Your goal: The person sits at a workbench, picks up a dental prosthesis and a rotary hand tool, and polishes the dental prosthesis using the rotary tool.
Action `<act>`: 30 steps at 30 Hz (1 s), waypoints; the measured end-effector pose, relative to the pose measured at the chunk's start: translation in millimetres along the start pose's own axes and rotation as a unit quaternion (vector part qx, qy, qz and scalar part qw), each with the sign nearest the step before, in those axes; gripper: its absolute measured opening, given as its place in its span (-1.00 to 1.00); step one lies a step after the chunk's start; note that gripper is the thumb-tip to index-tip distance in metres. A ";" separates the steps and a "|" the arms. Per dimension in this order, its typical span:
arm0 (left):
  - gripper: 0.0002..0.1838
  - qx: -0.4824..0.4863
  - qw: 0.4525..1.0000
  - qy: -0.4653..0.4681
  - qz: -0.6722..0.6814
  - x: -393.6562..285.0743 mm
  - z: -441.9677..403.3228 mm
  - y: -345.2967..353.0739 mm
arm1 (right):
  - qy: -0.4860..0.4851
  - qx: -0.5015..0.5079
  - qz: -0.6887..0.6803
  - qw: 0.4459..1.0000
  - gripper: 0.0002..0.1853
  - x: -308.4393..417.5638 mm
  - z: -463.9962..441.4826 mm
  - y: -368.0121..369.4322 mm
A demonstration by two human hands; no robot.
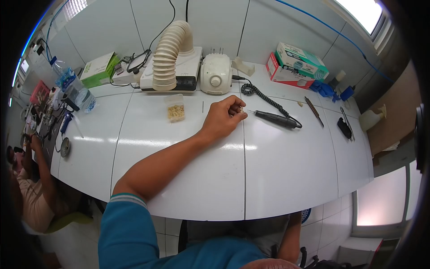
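My left hand [223, 117] rests over the white table [192, 175], its fingertips closed on a tiny pale piece [241, 109]. Just right of those fingertips lies a black rotary handpiece [277, 119], its thin tip pointing at them and its coiled cord running back to a cream control unit [216, 74]. To the left of the hand is a small clear bag of yellowish pieces [176, 111]. My right arm hangs below the table's front edge, and the right hand itself is out of sight.
A ribbed hose [168, 54] arches over a white box behind. Glove boxes [298, 65], a brown pen-like tool [314, 111] and a black item [344, 128] lie right. A water bottle [74, 85] lies left, near a seated person [38, 193].
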State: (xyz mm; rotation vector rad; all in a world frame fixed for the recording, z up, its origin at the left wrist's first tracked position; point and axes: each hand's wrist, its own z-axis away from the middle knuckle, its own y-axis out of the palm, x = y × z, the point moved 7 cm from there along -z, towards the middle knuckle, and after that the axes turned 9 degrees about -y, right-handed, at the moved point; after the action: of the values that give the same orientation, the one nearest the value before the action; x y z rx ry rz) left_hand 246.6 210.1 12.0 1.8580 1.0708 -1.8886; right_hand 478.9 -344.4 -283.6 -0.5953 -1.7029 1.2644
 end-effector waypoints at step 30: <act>-0.68 0.001 0.998 -0.060 0.018 -4.4 6.4 -3.7 | -0.533 -0.074 -0.038 0.842 -0.50 481.2 -144.1 -187.7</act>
State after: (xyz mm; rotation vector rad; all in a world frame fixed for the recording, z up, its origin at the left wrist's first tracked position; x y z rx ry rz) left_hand 240.0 207.1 16.6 1.7291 0.9909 -1.9546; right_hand 400.4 41.1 80.8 0.1936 -2.7028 1.5287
